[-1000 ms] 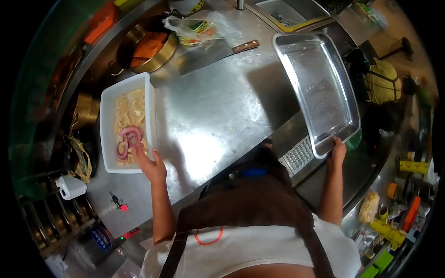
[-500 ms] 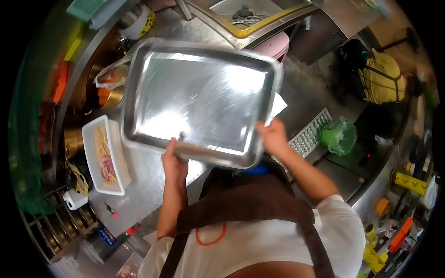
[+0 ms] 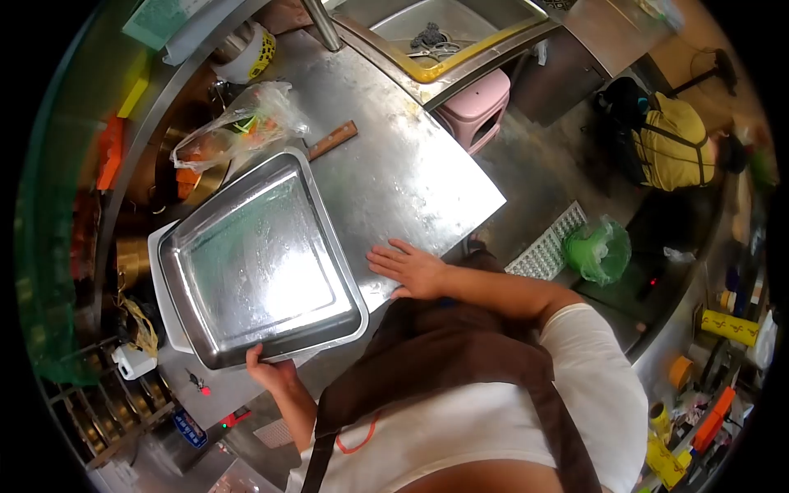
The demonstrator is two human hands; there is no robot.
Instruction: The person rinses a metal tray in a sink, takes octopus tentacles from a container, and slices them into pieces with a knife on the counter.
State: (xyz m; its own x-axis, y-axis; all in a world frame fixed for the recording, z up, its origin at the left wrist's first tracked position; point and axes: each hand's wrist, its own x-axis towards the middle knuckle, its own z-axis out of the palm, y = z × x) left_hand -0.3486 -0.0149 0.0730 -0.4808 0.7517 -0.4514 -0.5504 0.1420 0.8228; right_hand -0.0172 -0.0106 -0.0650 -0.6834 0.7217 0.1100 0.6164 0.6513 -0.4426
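Note:
My left hand (image 3: 273, 370) grips the near rim of a large metal tray (image 3: 259, 255), thumb over the edge. The tray is empty and lies tilted over the left part of the steel worktop (image 3: 394, 164). It covers most of a white tub (image 3: 167, 304), whose left edge still shows; the tub's contents are hidden. My right hand (image 3: 408, 269) rests on the worktop to the right of the tray, fingers spread, holding nothing. A wooden knife handle (image 3: 333, 140) sticks out behind the tray; its blade is hidden. Beside it lies a clear plastic bag (image 3: 246, 127) with vegetables.
A sink (image 3: 444, 33) with a yellow rim is at the back, and a pink stool (image 3: 479, 107) stands below it. On the right are a green-lined bin (image 3: 600, 251) and a floor grate (image 3: 549, 246). A white jug (image 3: 133, 361) sits at the left.
The metal tray has moved from the right to the left, over the tub. My right hand has let go of it and now lies on the worktop. My left hand has moved from the tub to the tray.

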